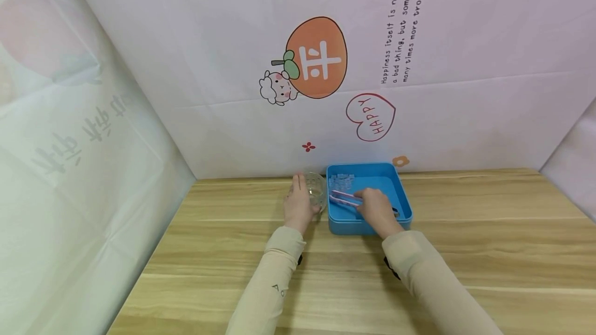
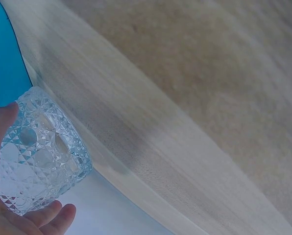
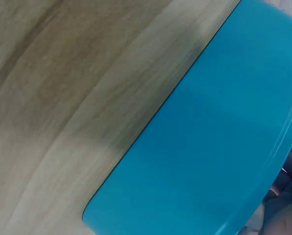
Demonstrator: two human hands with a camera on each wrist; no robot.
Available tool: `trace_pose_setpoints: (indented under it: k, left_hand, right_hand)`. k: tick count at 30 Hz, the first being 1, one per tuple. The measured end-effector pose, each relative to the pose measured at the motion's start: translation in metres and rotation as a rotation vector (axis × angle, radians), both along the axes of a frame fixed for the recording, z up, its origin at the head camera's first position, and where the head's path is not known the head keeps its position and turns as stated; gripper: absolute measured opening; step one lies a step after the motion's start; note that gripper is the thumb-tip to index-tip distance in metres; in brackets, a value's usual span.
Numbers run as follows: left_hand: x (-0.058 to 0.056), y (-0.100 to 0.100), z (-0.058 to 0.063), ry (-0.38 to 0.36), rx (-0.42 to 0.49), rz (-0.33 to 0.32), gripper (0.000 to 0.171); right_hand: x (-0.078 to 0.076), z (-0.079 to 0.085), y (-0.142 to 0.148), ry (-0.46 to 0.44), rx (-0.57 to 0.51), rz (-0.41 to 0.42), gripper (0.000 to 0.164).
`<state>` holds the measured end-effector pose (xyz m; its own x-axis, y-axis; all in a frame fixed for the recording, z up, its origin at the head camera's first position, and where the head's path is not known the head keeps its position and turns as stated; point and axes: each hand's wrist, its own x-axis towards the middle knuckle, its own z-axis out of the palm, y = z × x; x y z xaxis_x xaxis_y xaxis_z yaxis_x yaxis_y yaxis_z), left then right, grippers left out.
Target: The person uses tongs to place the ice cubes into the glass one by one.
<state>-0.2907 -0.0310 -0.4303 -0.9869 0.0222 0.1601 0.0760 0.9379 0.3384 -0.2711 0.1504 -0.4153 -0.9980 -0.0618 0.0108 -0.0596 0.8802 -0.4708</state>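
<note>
My left hand (image 1: 299,206) grips a clear cut-glass bowl (image 1: 317,190) that stands on the table just left of a blue box. In the left wrist view the thumb lies on one side of the faceted glass bowl (image 2: 43,152) and the fingers on the other. My right hand (image 1: 376,210) reaches over the open blue box (image 1: 355,227) and holds pink tongs (image 1: 345,199), their tips pointing left. Small clear cubes (image 1: 342,181) lie in a cluster in the box's back left corner. In the right wrist view the box's outer wall (image 3: 195,127) hides most of the hand.
A small dark object (image 1: 395,212) lies inside the box near its right side, partly behind the right hand. The wood-grain table (image 1: 261,283) ends at a white printed cloth wall (image 1: 233,133), close behind the box and the bowl. Another cloth hangs at left.
</note>
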Motion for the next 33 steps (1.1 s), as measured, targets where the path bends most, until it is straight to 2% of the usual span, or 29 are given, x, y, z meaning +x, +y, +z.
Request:
trace_pose_setpoints:
  k: [7, 19, 33]
  left_hand:
    - [0.000, 0.000, -0.001, 0.008, 0.008, 0.000, 0.103]
    - [-0.001, 0.000, 0.000, -0.029, 0.033, 0.001, 0.104]
    - [-0.001, 0.000, -0.001, -0.015, 0.039, -0.006, 0.104]
  right_hand:
    - [0.000, 0.000, 0.000, 0.011, 0.013, 0.000, 0.031]
    - [0.001, 0.000, 0.003, 0.008, -0.012, -0.013, 0.031]
    - [0.002, 0.001, 0.017, 0.078, -0.061, -0.031, 0.031]
